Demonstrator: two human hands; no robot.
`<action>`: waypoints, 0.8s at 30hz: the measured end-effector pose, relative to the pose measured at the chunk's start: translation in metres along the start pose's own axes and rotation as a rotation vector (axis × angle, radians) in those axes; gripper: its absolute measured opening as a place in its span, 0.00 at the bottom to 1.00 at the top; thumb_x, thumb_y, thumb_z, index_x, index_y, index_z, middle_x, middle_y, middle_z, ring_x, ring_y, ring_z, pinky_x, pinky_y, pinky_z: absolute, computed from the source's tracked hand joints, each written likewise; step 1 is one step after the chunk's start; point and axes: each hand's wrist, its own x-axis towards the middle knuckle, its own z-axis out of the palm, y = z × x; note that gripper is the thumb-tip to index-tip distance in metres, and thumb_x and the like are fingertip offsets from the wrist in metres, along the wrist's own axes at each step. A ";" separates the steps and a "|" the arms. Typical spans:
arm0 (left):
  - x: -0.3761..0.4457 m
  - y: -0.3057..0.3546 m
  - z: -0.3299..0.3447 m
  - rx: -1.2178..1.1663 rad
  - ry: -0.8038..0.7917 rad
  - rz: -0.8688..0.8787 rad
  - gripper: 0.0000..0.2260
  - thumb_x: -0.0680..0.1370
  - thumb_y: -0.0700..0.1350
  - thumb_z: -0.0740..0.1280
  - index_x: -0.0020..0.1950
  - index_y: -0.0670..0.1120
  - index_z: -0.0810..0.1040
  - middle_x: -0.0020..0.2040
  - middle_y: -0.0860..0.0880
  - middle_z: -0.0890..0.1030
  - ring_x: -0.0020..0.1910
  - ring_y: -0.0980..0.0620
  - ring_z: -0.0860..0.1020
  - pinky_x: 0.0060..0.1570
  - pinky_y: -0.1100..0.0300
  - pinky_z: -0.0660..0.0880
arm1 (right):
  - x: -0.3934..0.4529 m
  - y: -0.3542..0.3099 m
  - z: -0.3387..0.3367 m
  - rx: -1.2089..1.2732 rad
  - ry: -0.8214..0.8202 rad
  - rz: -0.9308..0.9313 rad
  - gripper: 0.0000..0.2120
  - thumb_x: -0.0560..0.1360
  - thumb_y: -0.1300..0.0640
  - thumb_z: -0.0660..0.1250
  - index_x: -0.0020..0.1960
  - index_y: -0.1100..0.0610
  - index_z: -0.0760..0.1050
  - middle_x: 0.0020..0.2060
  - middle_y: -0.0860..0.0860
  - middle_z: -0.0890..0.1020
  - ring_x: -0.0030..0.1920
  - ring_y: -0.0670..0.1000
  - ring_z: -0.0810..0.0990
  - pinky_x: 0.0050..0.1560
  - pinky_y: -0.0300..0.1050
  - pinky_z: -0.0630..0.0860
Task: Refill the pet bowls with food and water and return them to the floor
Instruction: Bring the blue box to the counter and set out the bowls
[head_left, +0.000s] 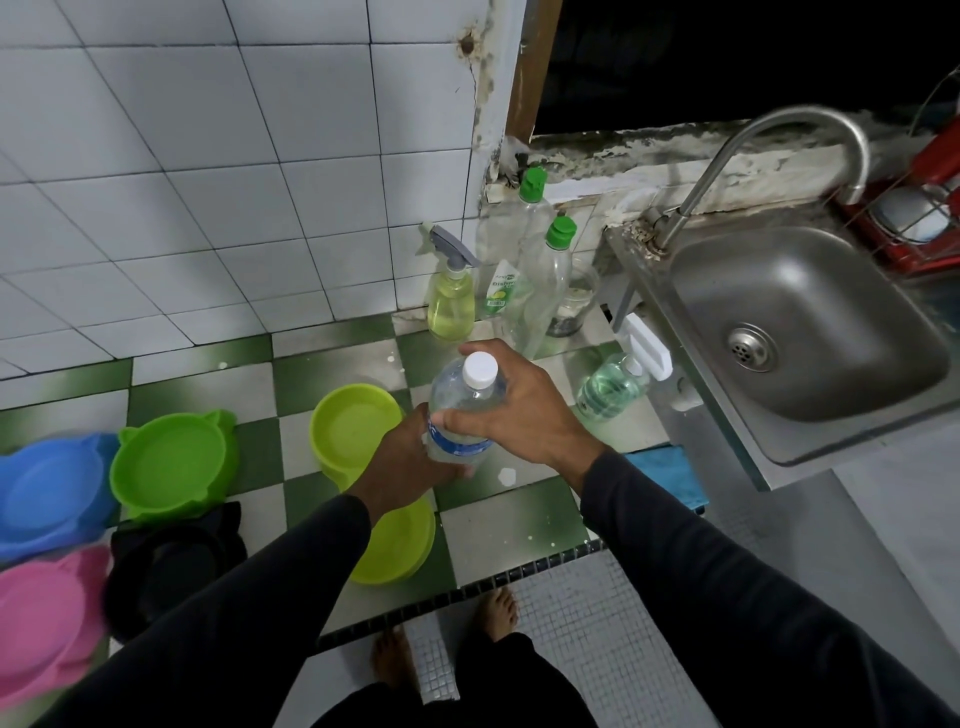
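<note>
Both hands on the water bottle (464, 410) above the table (493, 514): left hand (410, 462) grips its base, right hand (511, 400) fingers curl round the shoulder, white cap on, likely about to unscrew. Lime bowl (353, 423) waits directly below; green bowl (169, 462), blue bowl (49, 493), pink bowl (44, 613) crowd left, soap bottles behind.

Your counter (519, 525) has bare tiles along its front edge toward the sink (810, 332). Bowls (171, 462) crowd its left end, and bottles (545, 280) block the back corner by the wall.
</note>
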 end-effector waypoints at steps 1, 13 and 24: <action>-0.002 0.002 0.000 0.009 0.004 -0.003 0.34 0.65 0.49 0.84 0.67 0.51 0.74 0.58 0.60 0.82 0.56 0.66 0.79 0.52 0.67 0.78 | -0.001 -0.001 -0.001 -0.011 -0.008 0.002 0.35 0.62 0.45 0.83 0.65 0.47 0.74 0.56 0.40 0.80 0.57 0.42 0.79 0.58 0.42 0.79; -0.031 0.018 -0.035 0.126 0.043 -0.017 0.32 0.73 0.53 0.79 0.75 0.51 0.72 0.72 0.53 0.76 0.70 0.55 0.72 0.68 0.53 0.72 | -0.027 -0.008 -0.013 -0.114 -0.010 0.078 0.40 0.65 0.44 0.81 0.72 0.46 0.68 0.63 0.41 0.77 0.59 0.38 0.76 0.58 0.32 0.73; -0.077 0.049 -0.081 0.713 0.007 0.071 0.31 0.76 0.63 0.70 0.75 0.50 0.71 0.72 0.47 0.75 0.70 0.46 0.73 0.67 0.52 0.72 | -0.076 -0.006 -0.010 -0.548 -0.081 0.247 0.39 0.75 0.46 0.73 0.79 0.55 0.59 0.75 0.55 0.68 0.72 0.56 0.70 0.69 0.47 0.68</action>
